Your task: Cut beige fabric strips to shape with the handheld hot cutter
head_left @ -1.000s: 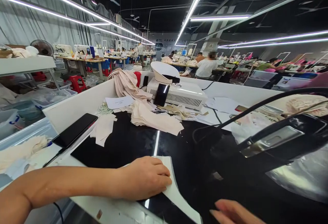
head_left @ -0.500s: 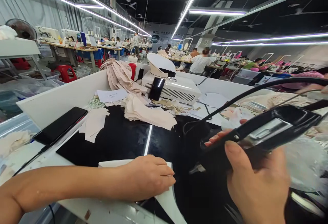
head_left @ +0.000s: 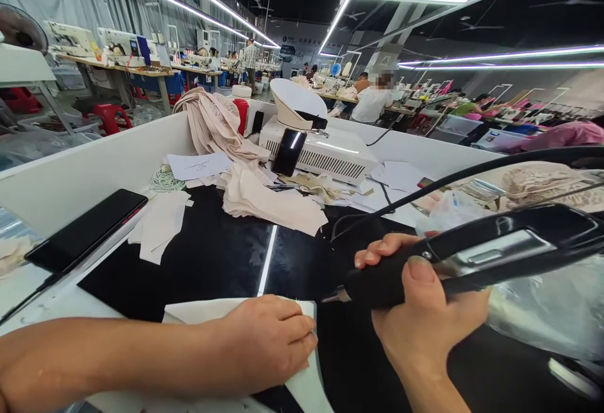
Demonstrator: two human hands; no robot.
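Observation:
My right hand (head_left: 425, 318) is closed around a black corded hand tool (head_left: 387, 277), thumb on top and fingertips showing at the far side. The tool's pointed metal tip (head_left: 337, 296) faces left, just right of a white cloth piece (head_left: 207, 311), apart from it. My left hand (head_left: 278, 337) lies on that cloth near its right edge, fingers bent and pressed together on it. My forearm and hand hide much of the cloth. Both are over a glossy black work surface (head_left: 207, 249).
Beyond the hands lies a stack of cut beige cloth pieces (head_left: 268, 202). A phone (head_left: 287, 152) leans on a vented white box (head_left: 325, 155). Another phone-like device (head_left: 89, 230) is at left. Clear plastic (head_left: 552, 306) lies at right. The tool's black cable (head_left: 453, 177) arcs over the right side.
My right hand has brought the tool leftward, and its tip is now closer to the cloth's right edge. The left hand stays on the cloth. The view has shifted slightly.

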